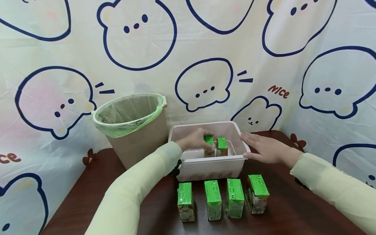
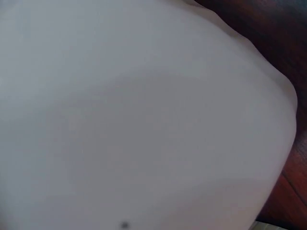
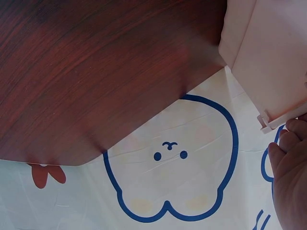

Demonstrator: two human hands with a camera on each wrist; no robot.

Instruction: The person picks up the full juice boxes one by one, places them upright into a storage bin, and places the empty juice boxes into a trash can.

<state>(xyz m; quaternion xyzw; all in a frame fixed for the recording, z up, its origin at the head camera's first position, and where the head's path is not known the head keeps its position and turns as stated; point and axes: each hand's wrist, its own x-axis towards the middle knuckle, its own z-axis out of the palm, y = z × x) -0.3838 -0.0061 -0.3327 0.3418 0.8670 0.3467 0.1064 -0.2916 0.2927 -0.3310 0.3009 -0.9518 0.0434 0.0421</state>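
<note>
My left hand (image 1: 195, 139) reaches into a white plastic bin (image 1: 211, 169) and grips a small green-topped drink carton (image 1: 209, 141), its fingertips around the top. Beside it inside the bin stands another green-topped carton (image 1: 222, 146). Against the bin's right rim rests my right hand (image 1: 264, 148), fingers extended along the edge and thumb near the front corner. In the right wrist view, the fingers (image 3: 290, 139) touch the bin's rim (image 3: 283, 120). The bin's pale wall (image 2: 144, 120) fills most of the left wrist view, and the left hand is not visible there.
Several green-topped cartons (image 1: 212, 199) stand in a row on the dark wood table (image 1: 158, 212), in front of the bin. Left of the bin is a tall beige trash can (image 1: 144, 140) with a green liner. A cartoon-printed curtain (image 1: 141, 81) hangs behind.
</note>
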